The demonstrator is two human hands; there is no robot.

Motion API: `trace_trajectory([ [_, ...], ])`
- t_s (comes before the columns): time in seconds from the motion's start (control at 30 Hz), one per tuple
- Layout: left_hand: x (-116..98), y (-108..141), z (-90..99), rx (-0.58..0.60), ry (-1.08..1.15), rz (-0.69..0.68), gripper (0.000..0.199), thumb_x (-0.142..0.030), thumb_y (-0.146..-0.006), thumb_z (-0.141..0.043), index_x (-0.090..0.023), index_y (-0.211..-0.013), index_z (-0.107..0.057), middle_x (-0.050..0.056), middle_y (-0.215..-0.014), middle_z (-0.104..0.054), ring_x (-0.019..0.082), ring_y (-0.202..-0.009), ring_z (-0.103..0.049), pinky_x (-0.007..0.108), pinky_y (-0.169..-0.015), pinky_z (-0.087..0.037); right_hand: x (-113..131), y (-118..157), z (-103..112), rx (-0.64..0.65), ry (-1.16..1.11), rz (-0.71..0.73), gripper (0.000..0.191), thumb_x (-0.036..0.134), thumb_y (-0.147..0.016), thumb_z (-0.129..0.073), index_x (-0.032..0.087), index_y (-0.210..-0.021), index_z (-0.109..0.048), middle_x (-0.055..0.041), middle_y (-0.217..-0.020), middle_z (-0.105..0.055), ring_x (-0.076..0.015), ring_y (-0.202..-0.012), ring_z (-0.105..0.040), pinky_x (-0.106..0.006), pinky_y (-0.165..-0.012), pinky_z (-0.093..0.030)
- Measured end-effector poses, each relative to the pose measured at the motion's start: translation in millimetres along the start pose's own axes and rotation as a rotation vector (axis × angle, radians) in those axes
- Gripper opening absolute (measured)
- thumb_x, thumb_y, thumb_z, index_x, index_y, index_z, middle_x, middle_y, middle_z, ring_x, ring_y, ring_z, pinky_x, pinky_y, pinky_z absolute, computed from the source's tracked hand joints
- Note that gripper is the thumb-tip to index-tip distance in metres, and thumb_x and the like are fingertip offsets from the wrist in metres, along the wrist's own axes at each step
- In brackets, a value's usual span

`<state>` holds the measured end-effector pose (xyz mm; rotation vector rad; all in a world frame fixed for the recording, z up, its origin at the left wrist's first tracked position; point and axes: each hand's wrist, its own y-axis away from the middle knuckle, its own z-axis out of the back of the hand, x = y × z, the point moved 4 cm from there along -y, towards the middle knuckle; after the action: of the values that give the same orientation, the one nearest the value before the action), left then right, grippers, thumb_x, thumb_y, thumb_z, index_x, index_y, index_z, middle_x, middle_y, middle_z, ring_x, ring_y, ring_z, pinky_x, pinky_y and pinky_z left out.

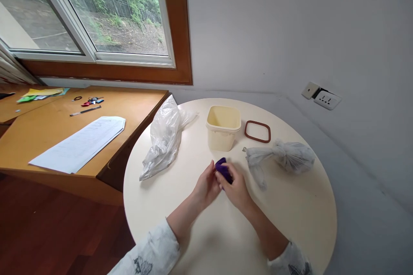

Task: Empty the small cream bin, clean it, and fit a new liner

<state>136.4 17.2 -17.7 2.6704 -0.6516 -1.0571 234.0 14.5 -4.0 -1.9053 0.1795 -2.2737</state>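
Over the white round table, my two hands meet around a small, dark purple item that looks like folded cloth; its exact kind is hard to make out. My right hand grips it from the right with thumb and fingers. Curled against its left side is my left hand, fingers partly hidden. Just beyond them stands a cream plastic tub, upright and without a lid. A brown rectangular ring lies flat to the tub's right.
A crumpled clear plastic bag lies on the table's left, and a knotted grey plastic bag on its right. The wooden desk at left bears papers, a pen and keys. A wall borders the table's back.
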Motion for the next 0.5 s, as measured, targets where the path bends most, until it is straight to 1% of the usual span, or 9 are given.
trace_trajectory([
  [0.07, 3, 1, -3.4, 0.035, 0.055, 0.075, 0.047, -0.057, -0.08, -0.047, -0.015, -0.098, -0.059, 0.01, -0.094, -0.065, 0.021, -0.089, -0.062, 0.035, -0.084, -0.047, 4, 4, -8, 0.157, 0.076, 0.049, 0.025, 0.036, -0.08, -0.056, 0.023, -0.101, -0.062, -0.0007, -0.073, -0.06, -0.0159, -0.067, -0.055, -0.029, -0.066, -0.045],
  [0.1, 2, 1, -3.6, 0.036, 0.069, 0.081, 0.053, -0.061, -0.079, -0.044, -0.015, -0.101, -0.059, 0.011, -0.095, -0.065, 0.023, -0.09, -0.062, 0.037, -0.083, -0.047, 6, 6, -9, 0.184, 0.091, 0.067, 0.026, 0.036, -0.082, -0.054, 0.023, -0.103, -0.062, -0.0014, -0.075, -0.062, -0.0164, -0.068, -0.056, -0.03, -0.067, -0.046],
  [0.13, 1, 1, -3.4, 0.033, 0.079, 0.078, 0.057, -0.064, -0.079, -0.041, -0.015, -0.104, -0.058, 0.011, -0.097, -0.065, 0.024, -0.091, -0.062, 0.038, -0.082, -0.048, 8, 7, -9, 0.171, 0.099, 0.087, 0.026, 0.035, -0.084, -0.051, 0.022, -0.103, -0.062, -0.0026, -0.079, -0.063, -0.0174, -0.072, -0.058, -0.031, -0.07, -0.046],
  [0.17, -1, 2, -2.9, 0.026, 0.086, 0.074, 0.061, -0.066, -0.078, -0.04, -0.015, -0.106, -0.057, 0.012, -0.098, -0.065, 0.025, -0.091, -0.062, 0.039, -0.082, -0.048, 9, 7, -7, 0.13, 0.109, 0.111, 0.026, 0.034, -0.086, -0.048, 0.022, -0.103, -0.063, -0.004, -0.085, -0.064, -0.0185, -0.079, -0.059, -0.032, -0.074, -0.046],
  [0.23, -3, 3, -3.1, 0.022, 0.092, 0.08, 0.066, -0.068, -0.077, -0.038, -0.014, -0.109, -0.057, 0.012, -0.099, -0.065, 0.026, -0.093, -0.062, 0.04, -0.081, -0.049, 11, 7, -5, 0.043, 0.162, 0.163, 0.029, 0.031, -0.089, -0.041, 0.022, -0.107, -0.062, -0.0069, -0.102, -0.063, -0.0214, -0.098, -0.056, -0.037, -0.087, -0.043],
  [0.3, -3, 5, -5.5, 0.036, 0.084, 0.098, 0.068, -0.07, -0.077, -0.036, -0.014, -0.11, -0.058, 0.012, -0.101, -0.065, 0.027, -0.096, -0.062, 0.04, -0.083, -0.048, 10, 7, -9, 0.022, 0.242, 0.201, 0.037, 0.031, -0.09, -0.04, 0.024, -0.123, -0.053, -0.0073, -0.126, -0.052, -0.0236, -0.121, -0.043, -0.042, -0.103, -0.031],
  [0.37, -3, 7, -9.1, 0.054, 0.066, 0.094, 0.068, -0.069, -0.078, -0.035, -0.015, -0.112, -0.058, 0.012, -0.104, -0.065, 0.027, -0.101, -0.06, 0.039, -0.087, -0.047, 6, 7, -17, 0.072, 0.274, 0.184, 0.05, 0.034, -0.09, -0.041, 0.025, -0.138, -0.033, -0.0042, -0.144, -0.033, -0.0233, -0.135, -0.023, -0.046, -0.112, -0.013],
  [0.43, -1, 9, -11.6, 0.042, 0.032, 0.049, 0.063, -0.065, -0.08, -0.036, -0.017, -0.115, -0.057, 0.011, -0.111, -0.063, 0.026, -0.109, -0.056, 0.038, -0.093, -0.044, 1, 8, -25, 0.108, 0.225, 0.115, 0.059, 0.037, -0.09, -0.04, 0.026, -0.143, -0.017, -0.0009, -0.15, -0.017, -0.0216, -0.139, -0.009, -0.046, -0.113, -0.003],
  [0.5, 2, 7, -13.4, -0.005, -0.033, -0.016, 0.057, -0.06, -0.083, -0.037, -0.02, -0.12, -0.055, 0.008, -0.121, -0.058, 0.025, -0.118, -0.049, 0.037, -0.1, -0.039, -4, 7, -30, 0.1, 0.109, 0.016, 0.061, 0.042, -0.091, -0.037, 0.028, -0.144, -0.01, 0.0019, -0.151, -0.008, -0.0196, -0.139, -0.002, -0.045, -0.114, -0.002],
])
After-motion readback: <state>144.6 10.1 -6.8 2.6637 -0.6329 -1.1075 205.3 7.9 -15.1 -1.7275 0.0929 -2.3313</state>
